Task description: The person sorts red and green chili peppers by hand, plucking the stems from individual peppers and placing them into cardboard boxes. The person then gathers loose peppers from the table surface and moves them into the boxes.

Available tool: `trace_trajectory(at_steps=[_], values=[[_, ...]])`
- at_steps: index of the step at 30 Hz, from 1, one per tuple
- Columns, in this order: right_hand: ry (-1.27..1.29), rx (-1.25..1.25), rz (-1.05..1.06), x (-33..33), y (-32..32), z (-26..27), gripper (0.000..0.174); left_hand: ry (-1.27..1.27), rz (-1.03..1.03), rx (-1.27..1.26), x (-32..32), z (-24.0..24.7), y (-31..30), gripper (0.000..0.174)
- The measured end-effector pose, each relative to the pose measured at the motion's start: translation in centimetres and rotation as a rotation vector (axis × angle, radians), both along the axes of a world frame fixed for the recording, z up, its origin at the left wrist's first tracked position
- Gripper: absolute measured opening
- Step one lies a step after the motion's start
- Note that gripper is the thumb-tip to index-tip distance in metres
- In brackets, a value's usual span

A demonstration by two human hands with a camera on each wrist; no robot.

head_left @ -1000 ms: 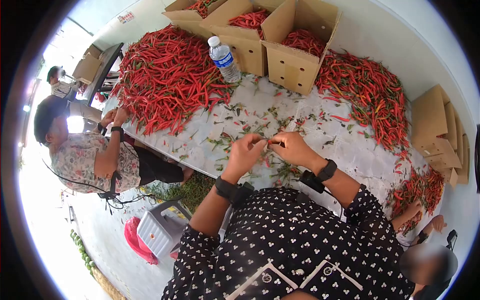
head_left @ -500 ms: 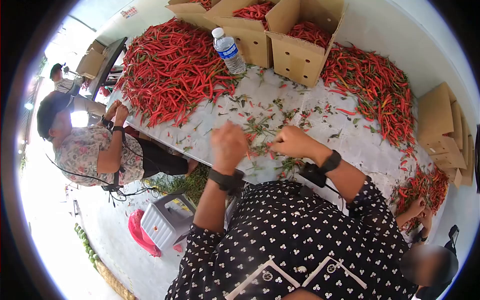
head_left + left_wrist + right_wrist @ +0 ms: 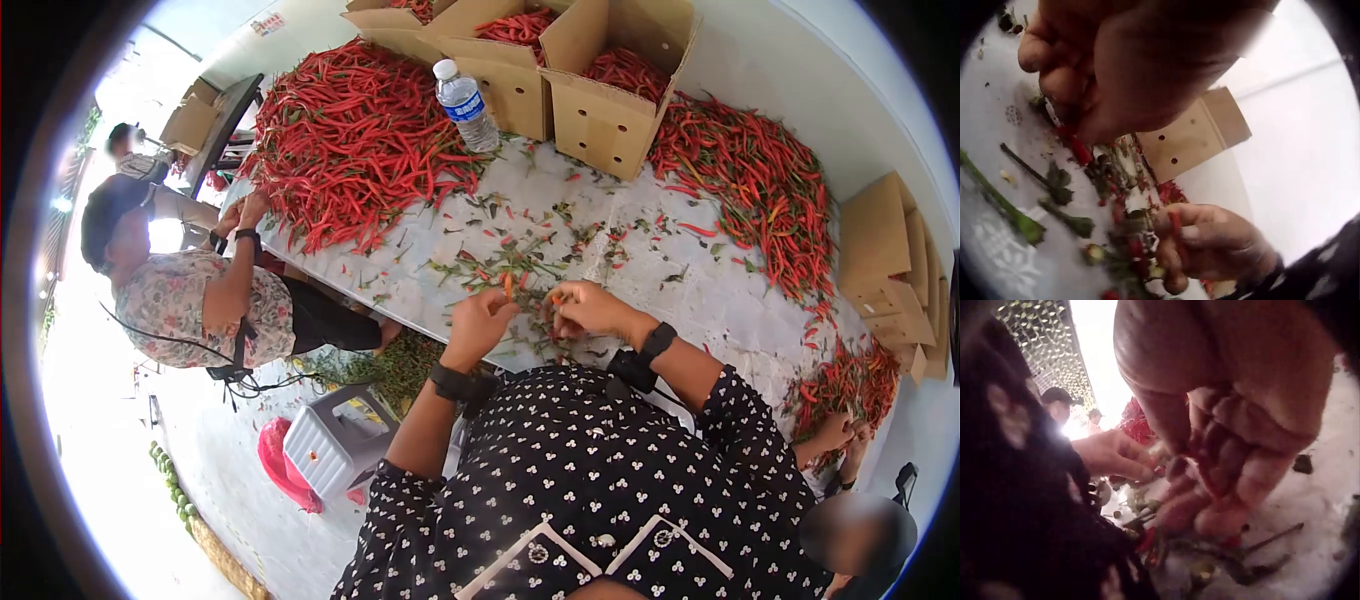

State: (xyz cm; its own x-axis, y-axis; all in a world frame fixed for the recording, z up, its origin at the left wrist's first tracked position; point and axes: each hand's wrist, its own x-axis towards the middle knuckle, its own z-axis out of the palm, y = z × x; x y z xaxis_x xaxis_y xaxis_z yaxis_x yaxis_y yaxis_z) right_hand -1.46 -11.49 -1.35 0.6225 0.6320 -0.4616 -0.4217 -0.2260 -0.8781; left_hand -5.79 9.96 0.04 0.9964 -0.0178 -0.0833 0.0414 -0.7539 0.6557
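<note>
Over the littered tabletop, my left hand [image 3: 482, 322] pinches an orange-red chili [image 3: 508, 286] that sticks up from the fingertips. In the left wrist view a red chili end [image 3: 1080, 152] shows below that hand [image 3: 1129, 69]. Just to its right, apart from it, my right hand [image 3: 597, 310] curls its fingers round a small red chili [image 3: 1175, 224], seen in the left wrist view; the right wrist view shows a red piece [image 3: 1205, 476] within its fingers. Green stems [image 3: 515, 262] and red bits lie under and around both hands.
A big chili heap [image 3: 350, 150] lies back left beside a water bottle [image 3: 467, 108]. Cartons [image 3: 605, 125] stand at the back, with another heap [image 3: 745, 190] to the right. A person [image 3: 200, 300] works at the left edge; another person's hands [image 3: 835, 435] are at lower right.
The hands were together, then the left moved away in a blur; now it is lower and near the right again, with an orange-red chili in its fingertips. The right hand has turned slightly downward.
</note>
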Motion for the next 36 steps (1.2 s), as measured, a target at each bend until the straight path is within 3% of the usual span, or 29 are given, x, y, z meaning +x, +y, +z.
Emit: trace_trajectory(at_steps=[1, 2, 4, 8, 10, 11, 12, 13, 14, 17, 19, 21, 23, 25, 26, 28, 33, 36], values=[[0.054, 0.079, -0.027, 0.5, 0.2, 0.1, 0.022, 0.008, 0.013, -0.167, -0.1, 0.8, -0.4, 0.022], [0.053, 0.08, -0.023, 0.7, 0.4, 0.3, 0.022, 0.007, 0.017, -0.166, -0.1, 1.2, -0.9, 0.022], [-0.073, 0.127, -0.063, 0.9, 1.0, 1.2, 0.022, 0.019, -0.127, -0.288, -0.1, 1.7, -2.1, 0.019], [-0.246, 0.047, -0.132, 0.5, 0.9, 2.2, 0.02, 0.072, -0.195, -0.222, 0.6, 3.5, -3.0, 0.018], [-0.565, -0.109, 0.031, 0.7, -0.1, 2.2, 0.02, 0.087, -0.113, -0.35, 1.9, 2.2, -2.4, 0.018], [-0.562, -0.111, 0.029, 0.6, -0.3, 1.8, 0.02, 0.1, -0.021, -0.473, 2.2, 1.5, -2.2, 0.019], [-0.67, -0.13, 0.064, 0.5, -0.3, 1.5, 0.021, 0.102, -0.023, -0.474, 2.4, 1.8, -2.5, 0.019], [-0.78, -0.148, 0.098, 0.5, -0.3, 1.3, 0.022, 0.082, -0.153, -0.392, 2.5, 2.1, -2.9, 0.018], [-0.781, -0.148, 0.097, 0.6, -0.4, 1.1, 0.022, 0.06, -0.28, -0.309, 2.6, 2.4, -3.3, 0.017], [-0.717, -0.258, 0.111, 0.7, -0.2, 2.3, 0.024, -0.001, -0.195, -0.315, 2.2, 3.0, -4.5, 0.015], [-0.496, -0.24, -0.03, 0.9, 0.0, 3.1, 0.019, -0.027, -0.141, -0.334, 2.3, 2.9, -4.9, 0.015], [-0.383, -0.164, -0.096, 1.4, 0.1, 2.7, 0.018, -0.536, -0.016, -0.152, 3.1, 2.7, -5.3, 0.015], [-0.077, 0.058, -0.268, 1.3, -0.1, 3.2, 0.016, -0.709, 0.121, -0.055, 5.5, 2.7, -2.9, 0.022], [-0.18, 0.069, -0.267, 2.2, -2.6, 0.3, 0.018, -0.418, 0.254, -0.008, 7.2, 3.7, 0.2, 0.022], [-0.284, 0.084, -0.26, 2.6, -4.1, -0.9, 0.02, -0.417, 0.26, -0.008, 8.1, 3.6, 1.6, 0.022], [0.034, 0.063, -0.476, 3.1, -6.1, 0.1, 0.018, -0.168, 0.161, 0.233, 10.0, 2.6, 4.1, 0.022], [-0.091, -0.191, -0.801, 4.6, -11.7, -2.3, 0.023, -0.34, 0.048, 0.196, 13.7, -0.9, 6.4, 0.025], [-0.176, -0.302, -0.825, 6.2, -13.3, -4.3, 0.03, -0.316, -0.008, 0.23, 15.8, -2.0, 6.2, 0.038]])
